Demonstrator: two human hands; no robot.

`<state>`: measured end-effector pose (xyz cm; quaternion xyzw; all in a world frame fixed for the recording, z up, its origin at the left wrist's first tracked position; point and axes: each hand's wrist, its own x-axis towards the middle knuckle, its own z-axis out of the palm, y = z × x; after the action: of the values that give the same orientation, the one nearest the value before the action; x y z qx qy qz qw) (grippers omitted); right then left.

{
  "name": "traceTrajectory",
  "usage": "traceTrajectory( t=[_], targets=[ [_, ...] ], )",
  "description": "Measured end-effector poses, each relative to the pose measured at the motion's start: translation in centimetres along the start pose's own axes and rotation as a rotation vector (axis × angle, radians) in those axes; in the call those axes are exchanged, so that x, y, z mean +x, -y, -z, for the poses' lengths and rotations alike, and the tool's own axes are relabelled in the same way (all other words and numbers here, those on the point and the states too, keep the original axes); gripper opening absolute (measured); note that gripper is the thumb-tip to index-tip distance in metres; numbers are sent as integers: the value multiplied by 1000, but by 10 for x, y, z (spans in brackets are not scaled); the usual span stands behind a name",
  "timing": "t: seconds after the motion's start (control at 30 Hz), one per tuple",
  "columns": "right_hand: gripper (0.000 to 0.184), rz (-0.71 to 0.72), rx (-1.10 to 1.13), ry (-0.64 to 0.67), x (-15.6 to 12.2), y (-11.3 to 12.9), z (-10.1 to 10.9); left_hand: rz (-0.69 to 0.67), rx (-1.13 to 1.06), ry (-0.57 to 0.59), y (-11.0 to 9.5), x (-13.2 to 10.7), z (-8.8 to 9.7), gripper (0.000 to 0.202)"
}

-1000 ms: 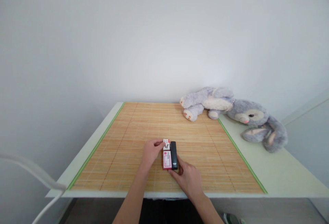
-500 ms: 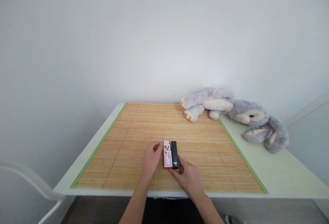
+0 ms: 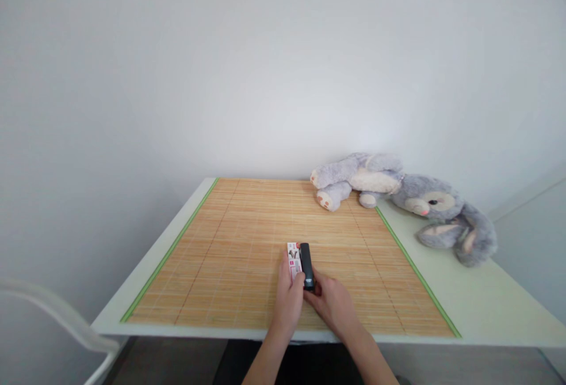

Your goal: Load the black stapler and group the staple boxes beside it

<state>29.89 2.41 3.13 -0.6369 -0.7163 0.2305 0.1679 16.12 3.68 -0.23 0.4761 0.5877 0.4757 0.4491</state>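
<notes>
A black stapler (image 3: pixel 306 262) lies lengthwise on the bamboo mat (image 3: pixel 247 226), just to the right of a small white and pink staple box (image 3: pixel 292 251). My left hand (image 3: pixel 288 302) grips the box, fingers along its left side and thumb over its near end, which hides part of its label. At the near right end of the stapler, my right hand (image 3: pixel 335 307) is closed on it with thumb and fingers. Some of its fingertips are hidden. The box and the stapler stand side by side, nearly touching.
A grey plush rabbit (image 3: pixel 375 181) lies on its side at the back right, partly over the mat. The white table (image 3: pixel 481 302) shows around the mat's green edges, with a wall behind. A pale curved tube (image 3: pixel 57 308) is at the lower left.
My left hand has moved right and closed on the staple box, which it was beside before. The box and stapler have shifted slightly right, with my right hand still at the stapler.
</notes>
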Motion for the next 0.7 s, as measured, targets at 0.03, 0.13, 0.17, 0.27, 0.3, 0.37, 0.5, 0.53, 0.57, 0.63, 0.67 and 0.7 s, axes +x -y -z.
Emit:
traceTrajectory(
  t=[0.03, 0.13, 0.17, 0.27, 0.3, 0.37, 0.5, 0.53, 0.57, 0.63, 0.67, 0.7],
  targets=[
    [36, -1, 7, 2, 0, -7, 6, -1, -22, 14, -1, 0, -9, 75],
    [24, -22, 9, -3, -2, -34, 28, -8, -63, 66, -3, 0, -45, 83],
    [23, -37, 7, -5, -2, -44, 35, -5, -79, 91, -4, 1, -58, 85],
    [23, -96, -14, -5, -3, -74, 56, 33, -135, 174, -9, 3, -96, 89],
    [25, -109, -21, -5, -3, -82, 61, 45, -150, 195, -11, 3, -106, 89],
    [30, -116, -30, -5, -2, -97, 68, 59, -175, 224, -15, 3, -119, 90],
    [36, -84, -30, 5, -2, -113, 70, 25, -176, 248, -17, 6, -113, 81],
    [38, -80, -31, 6, -2, -115, 69, -7, -147, 236, -18, 8, -105, 76],
    [40, -79, -32, 6, -2, -116, 67, -51, -98, 213, -18, 10, -94, 71],
    [41, -79, -36, 3, -2, -117, 64, -174, 52, 171, -20, 18, -71, 64],
    [41, -77, -40, 1, -3, -117, 62, -252, 144, 176, -21, 23, -59, 62],
    [40, -77, -48, 0, -4, -116, 61, -336, 235, 211, -22, 28, -49, 62]
  ],
)
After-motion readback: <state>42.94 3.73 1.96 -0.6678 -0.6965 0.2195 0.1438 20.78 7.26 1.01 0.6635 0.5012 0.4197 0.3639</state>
